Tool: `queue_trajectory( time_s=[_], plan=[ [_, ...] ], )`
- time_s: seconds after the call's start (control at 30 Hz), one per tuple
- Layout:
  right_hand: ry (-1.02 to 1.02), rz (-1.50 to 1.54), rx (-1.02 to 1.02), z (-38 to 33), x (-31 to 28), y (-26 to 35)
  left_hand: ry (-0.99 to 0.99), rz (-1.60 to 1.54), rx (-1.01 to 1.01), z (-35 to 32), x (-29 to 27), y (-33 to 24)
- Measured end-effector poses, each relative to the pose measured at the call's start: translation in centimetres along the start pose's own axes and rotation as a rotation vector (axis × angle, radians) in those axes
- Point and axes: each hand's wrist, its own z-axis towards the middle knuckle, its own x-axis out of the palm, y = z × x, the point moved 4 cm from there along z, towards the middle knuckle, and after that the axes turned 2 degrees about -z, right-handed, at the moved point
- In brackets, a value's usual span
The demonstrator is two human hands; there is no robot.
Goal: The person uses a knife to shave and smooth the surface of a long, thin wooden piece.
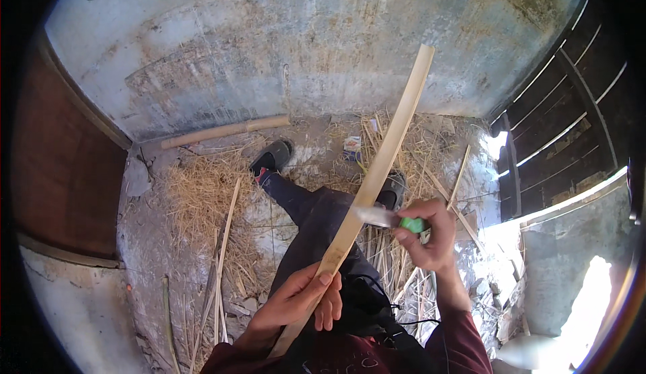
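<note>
A long pale split-bamboo strip (392, 150) slants across my lap, its far end up and to the right. My left hand (303, 301) is closed around the lower part of the strip, thumb on top. My right hand (431, 238) grips a knife (413, 225) by its green handle. The knife's blade, blurred by motion, points left and lies against or just over the strip's edge around mid-length; whether it bites into the bamboo I cannot tell. The strip's near end runs under my left forearm toward my body.
Shavings (202, 189) litter the floor around my dark shoes (272, 157). A bamboo pole (229, 131) lies along the stained wall (323, 51). Thin strips (229, 239) lie to the left, more at the right. A small carton (352, 148) sits among the shavings. Dark slats (558, 118) stand at right.
</note>
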Motion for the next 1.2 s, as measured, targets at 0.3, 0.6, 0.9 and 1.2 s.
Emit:
queue_trajectory(
  time_s=[0.3,0.6,0.9,1.2],
  plan=[
    [0.181,0.038,-0.19,-0.1,3.3,0.8,0.074,-0.008,0.02,-0.3,-0.3,0.3],
    [0.135,-0.181,-0.29,-0.6,3.2,1.1,0.044,0.041,0.026,-0.4,0.0,-0.3],
    [0.112,-0.327,-0.223,-1.6,0.6,2.3,-0.019,0.046,0.059,-0.6,-0.5,-0.7],
    [0.115,-0.388,-0.224,-1.9,0.2,3.6,-0.016,0.071,0.07,-0.5,-0.3,-0.6]
  ],
)
